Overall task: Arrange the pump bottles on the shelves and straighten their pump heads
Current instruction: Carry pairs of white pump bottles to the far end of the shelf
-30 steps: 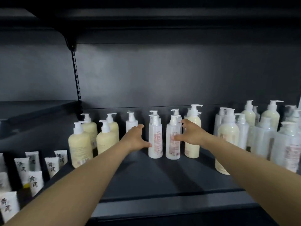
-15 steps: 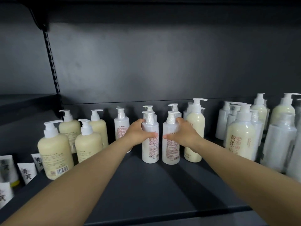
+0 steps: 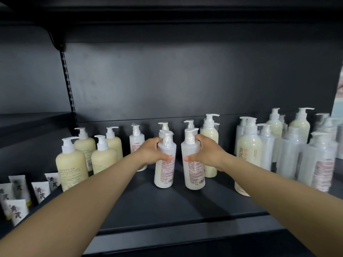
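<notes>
I am holding two white bottles standing tall on the shelf (image 3: 148, 206): my left hand (image 3: 151, 153) is wrapping the left bottle (image 3: 164, 171), my right hand (image 3: 206, 154) the right bottle (image 3: 194, 173), side by side.

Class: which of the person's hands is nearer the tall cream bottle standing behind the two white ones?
Right hand: directly before the cream bottle. Left hand is farther left.

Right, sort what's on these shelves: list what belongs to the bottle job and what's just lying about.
In the job:
- left hand gripping the left clear bottle
- right hand gripping the right clear bottle
- cream pump bottles
- wrapped bottles
- shelf

Lying about:
- white tubes on the lower left shelf
</notes>
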Tool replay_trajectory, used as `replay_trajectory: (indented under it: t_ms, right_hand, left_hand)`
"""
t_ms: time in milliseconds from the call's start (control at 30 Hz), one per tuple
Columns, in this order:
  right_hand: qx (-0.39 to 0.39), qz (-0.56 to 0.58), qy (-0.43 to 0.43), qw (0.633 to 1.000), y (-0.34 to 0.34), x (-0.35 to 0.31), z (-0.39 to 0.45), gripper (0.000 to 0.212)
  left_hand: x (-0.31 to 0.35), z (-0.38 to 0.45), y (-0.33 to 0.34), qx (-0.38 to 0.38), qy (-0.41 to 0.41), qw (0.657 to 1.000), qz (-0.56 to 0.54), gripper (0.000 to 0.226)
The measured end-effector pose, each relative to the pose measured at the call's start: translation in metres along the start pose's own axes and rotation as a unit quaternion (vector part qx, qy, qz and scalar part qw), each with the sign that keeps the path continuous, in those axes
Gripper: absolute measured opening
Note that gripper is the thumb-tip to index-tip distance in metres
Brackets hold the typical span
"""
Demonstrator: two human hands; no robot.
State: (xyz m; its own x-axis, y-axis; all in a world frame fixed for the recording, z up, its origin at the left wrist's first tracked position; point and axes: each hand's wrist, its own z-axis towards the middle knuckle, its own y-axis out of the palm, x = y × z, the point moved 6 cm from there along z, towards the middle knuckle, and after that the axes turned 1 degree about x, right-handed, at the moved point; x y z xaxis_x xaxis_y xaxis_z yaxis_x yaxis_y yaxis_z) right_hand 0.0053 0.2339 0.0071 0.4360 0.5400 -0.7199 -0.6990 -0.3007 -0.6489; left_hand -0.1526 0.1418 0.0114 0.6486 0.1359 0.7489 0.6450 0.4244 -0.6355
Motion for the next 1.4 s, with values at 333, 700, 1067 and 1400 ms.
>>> replay_trajectory:
  t_ms: [333,700,1067,1400]
  right_hand:
    - [-0.007,0.03,-0.001,1.0,-0.08,0.002,-0.118,0.079]
    - [0.047,0.04,0.064,0.996,-0.197,0.057,-0.264,0.095]
    - [0.123,0.047,0.101,0.986,-0.331,0.153,-0.291,0.068]
    - [0.134,0.037,0.102,0.985,-0.421,0.258,-0.216,0.059]
  left_hand:
    - [0.065,-0.096,0.021,0.003,0.021,1.0,-0.013,0.058]
    - [0.163,-0.187,0.107,-0.026,0.051,0.993,-0.102,0.078]
    - [0.254,-0.167,0.193,-0.032,0.057,0.991,-0.117,0.047]
    - [0.263,-0.093,0.249,0.01,-0.02,0.99,-0.137,0.027]
